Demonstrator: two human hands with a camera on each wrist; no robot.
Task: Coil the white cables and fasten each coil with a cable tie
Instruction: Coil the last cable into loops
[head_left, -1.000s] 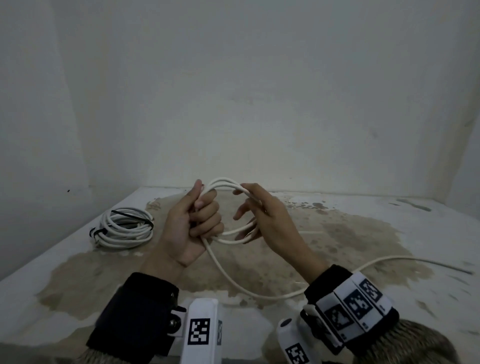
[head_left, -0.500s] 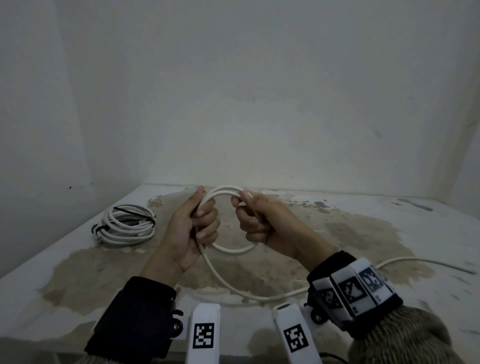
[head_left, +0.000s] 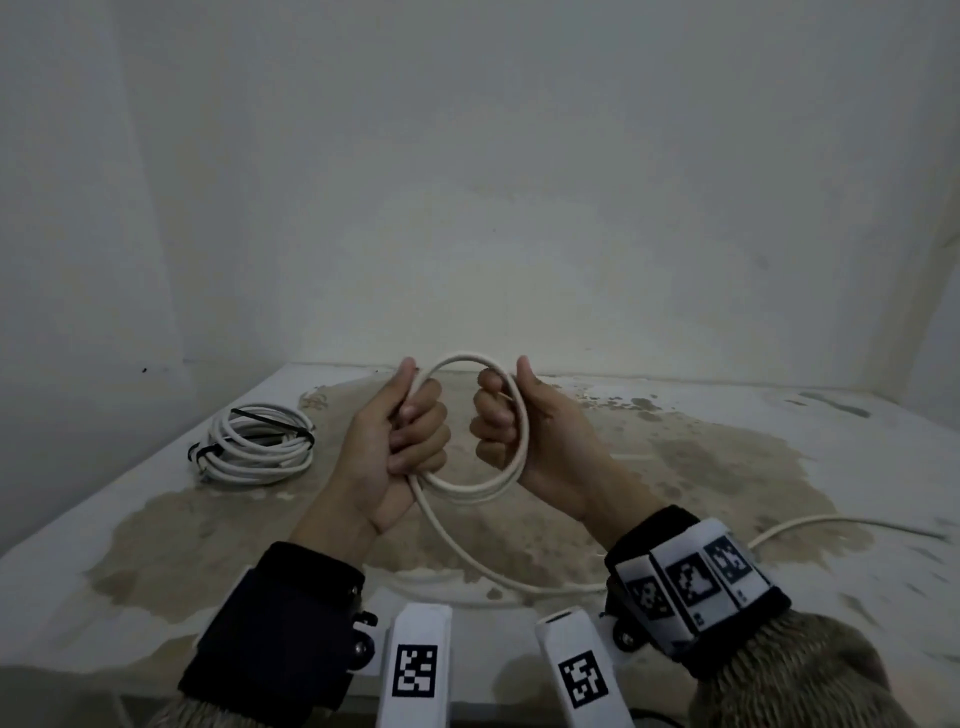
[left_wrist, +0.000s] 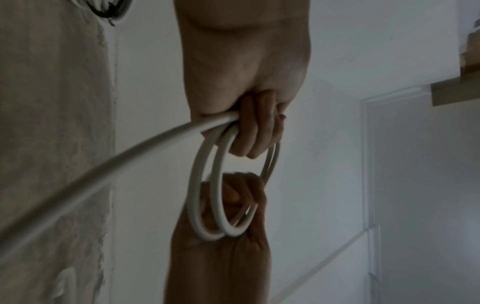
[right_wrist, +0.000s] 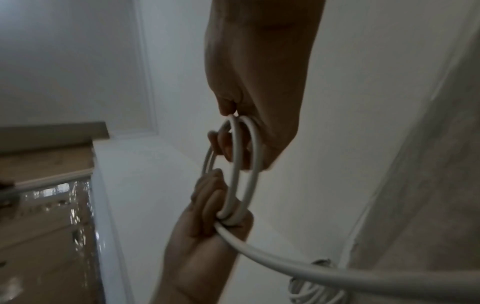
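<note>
Gripping a small coil of white cable (head_left: 470, 426) at the centre of the head view, a person holds the loops upright above a stained table (head_left: 727, 467), the left hand (head_left: 395, 452) fisted round the coil's left side with the thumb up, the right hand (head_left: 514, 431) curled round its right side, thumb likewise raised. The left wrist view shows at least two turns stacked side by side, both fists closed on them. From the bottom of the left fist the free length (head_left: 467, 551) drops to the table, sweeps toward the lower middle of the frame, then runs off to the right edge, so most of the cable appears not yet wound. The ring's flat face looks toward the camera; its axis runs roughly from viewer to wall, while the loose tail's long axis lies left to right across the table. The cable looks light, smooth and springy, stiff enough to hold a round loop yet likely to spring open if released, so the sound hold is probably where turns gather in the left fist, with the right hand feeding new length. At the left of the frame lies a finished coil (head_left: 257, 444) bound with black cable ties (head_left: 270, 420), well apart from the hands.
</note>
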